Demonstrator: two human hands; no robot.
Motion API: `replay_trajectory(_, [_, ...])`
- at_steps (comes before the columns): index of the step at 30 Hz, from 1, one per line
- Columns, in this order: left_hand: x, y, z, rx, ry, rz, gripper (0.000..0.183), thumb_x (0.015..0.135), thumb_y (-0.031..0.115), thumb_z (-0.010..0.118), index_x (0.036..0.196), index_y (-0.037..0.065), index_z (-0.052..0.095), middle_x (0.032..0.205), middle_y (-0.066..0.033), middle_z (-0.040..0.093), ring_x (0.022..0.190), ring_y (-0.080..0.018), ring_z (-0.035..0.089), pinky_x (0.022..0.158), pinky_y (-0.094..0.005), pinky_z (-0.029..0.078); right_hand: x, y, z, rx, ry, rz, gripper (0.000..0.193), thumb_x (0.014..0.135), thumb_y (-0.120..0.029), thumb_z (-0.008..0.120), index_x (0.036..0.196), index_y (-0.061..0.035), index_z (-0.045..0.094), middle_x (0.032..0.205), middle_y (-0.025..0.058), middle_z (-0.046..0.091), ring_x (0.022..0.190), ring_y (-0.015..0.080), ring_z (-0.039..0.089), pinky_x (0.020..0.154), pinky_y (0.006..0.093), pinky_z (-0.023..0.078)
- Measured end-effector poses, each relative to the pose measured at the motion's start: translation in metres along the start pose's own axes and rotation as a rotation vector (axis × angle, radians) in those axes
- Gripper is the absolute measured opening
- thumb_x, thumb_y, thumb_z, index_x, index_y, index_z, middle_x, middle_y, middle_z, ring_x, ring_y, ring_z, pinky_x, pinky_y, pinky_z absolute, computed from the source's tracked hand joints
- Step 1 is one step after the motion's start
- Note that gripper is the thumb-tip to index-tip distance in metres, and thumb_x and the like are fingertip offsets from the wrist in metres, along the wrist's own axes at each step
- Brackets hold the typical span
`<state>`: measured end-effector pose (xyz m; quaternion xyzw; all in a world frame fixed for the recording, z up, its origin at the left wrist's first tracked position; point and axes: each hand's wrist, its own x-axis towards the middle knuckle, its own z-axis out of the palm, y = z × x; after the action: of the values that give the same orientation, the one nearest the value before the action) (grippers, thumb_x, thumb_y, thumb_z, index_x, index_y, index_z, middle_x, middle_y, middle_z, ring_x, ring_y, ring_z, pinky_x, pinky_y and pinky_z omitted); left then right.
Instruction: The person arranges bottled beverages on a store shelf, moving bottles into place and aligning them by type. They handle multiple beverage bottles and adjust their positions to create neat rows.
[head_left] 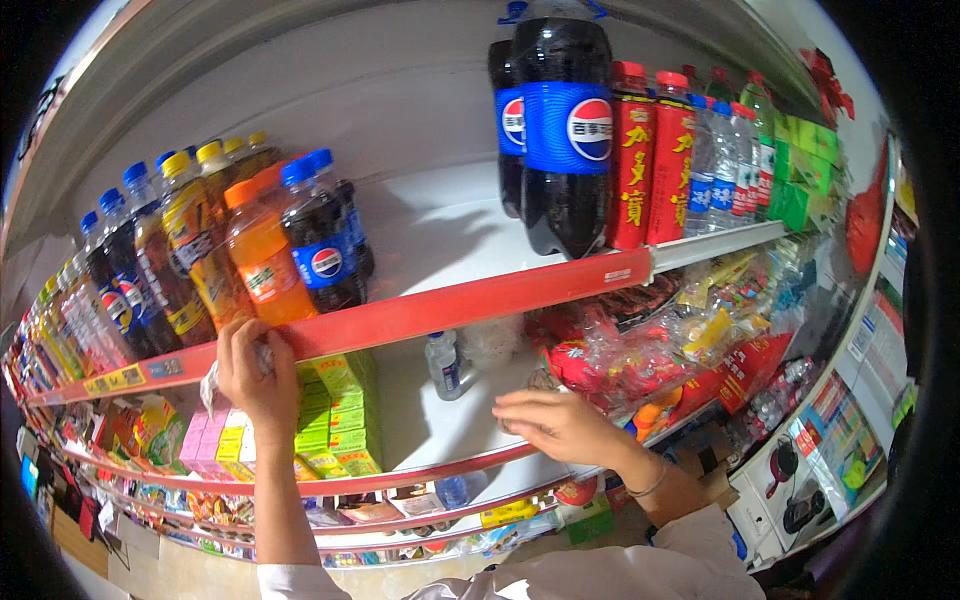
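My left hand [256, 380] is closed on a crumpled white cloth [211, 388] at the red front edge [470, 303] of the upper shelf. Just above it stand an orange soda bottle [266, 255] and a cola bottle [322, 245] with a blue cap. Over the lower shelf, my right hand [560, 425] reaches leftward with its fingers stretched out. Something clear and blurred [541, 381] shows right behind those fingers; I cannot tell what it is. A small clear water bottle [443, 366] stands on the lower shelf between my hands.
Large cola bottles [566, 130], red drink bottles [630, 155] and water bottles [720, 160] stand at the upper right. Yellow-green drink cartons [345, 420] fill part of the lower shelf beside my left wrist. Plastic-wrapped packets [690, 340] crowd its right side. More bottles [115, 280] line the left.
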<state>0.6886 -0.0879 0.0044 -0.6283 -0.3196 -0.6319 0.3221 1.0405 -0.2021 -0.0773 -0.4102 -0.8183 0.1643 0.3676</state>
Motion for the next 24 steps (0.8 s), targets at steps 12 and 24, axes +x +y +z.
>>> replay_trajectory(12, [0.003,0.002,0.005,-0.017,0.013,0.019,0.018,0.079,-0.007,0.066,0.095,0.000,0.062,0.092,-0.0162,0.064,0.082,-0.0339,0.065,0.073,-0.0394,0.053,0.181,-0.114,-0.245,-0.840,1.011,-0.116,0.083,0.087,-0.045,0.073,0.142,0.0105,0.043,0.140,0.0336,0.051,0.132,0.0418,0.051,0.111,0.0430,0.045])
replay_trajectory(24, [-0.002,-0.003,0.007,0.016,0.042,0.050,0.018,0.077,0.000,0.070,0.094,0.003,0.063,0.092,-0.0138,0.065,0.081,-0.0331,0.065,0.069,-0.0410,0.052,0.215,-0.123,-0.265,-0.454,0.738,0.014,0.105,0.067,-0.037,0.092,0.146,0.0050,0.037,0.129,0.0243,0.060,0.122,0.0325,0.058,0.104,0.0387,0.047])
